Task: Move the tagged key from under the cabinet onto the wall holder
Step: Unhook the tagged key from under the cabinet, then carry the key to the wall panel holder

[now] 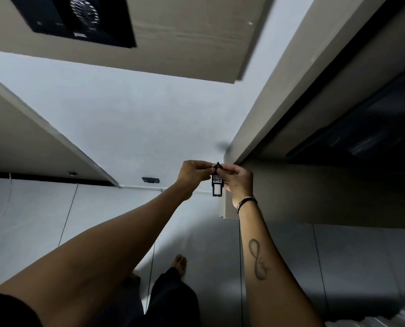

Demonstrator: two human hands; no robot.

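Black plastic tag (216, 186), rectangular, with a white label window and some handwriting I can't read, hangs straight down between my two hands. The key (213, 165) itself sits at the top of it, mostly hidden by fingers; I see only a thin coppery sliver and a dark tip. Both are up in the air against the white wall (130, 119), right at the corner of the pale wood-grain cabinet (291, 74).

Left hand (192, 173) grip: fingertips closed on the key end from the left. Right hand (240, 179) grip: fingers pinched on the top of the tag from the right, the tag body dangling past the palm. The right wrist carries a dark-and-white bracelet (246, 202), and the forearm below it has an infinity tattoo (258, 260).

Around: a small dark rectangular fitting (151, 180) on the wall, left of the hands and well apart from the tag. I cannot tell whether that is the holder. A flat beige panel overhead holds a black square unit (78, 17) with a round grille, blurred. Grey tiled floor (31, 220) below, one bare foot (179, 264) and a dark trouser leg (170, 300). The cabinet edge crowds the right hand; nothing else blocks the tag.
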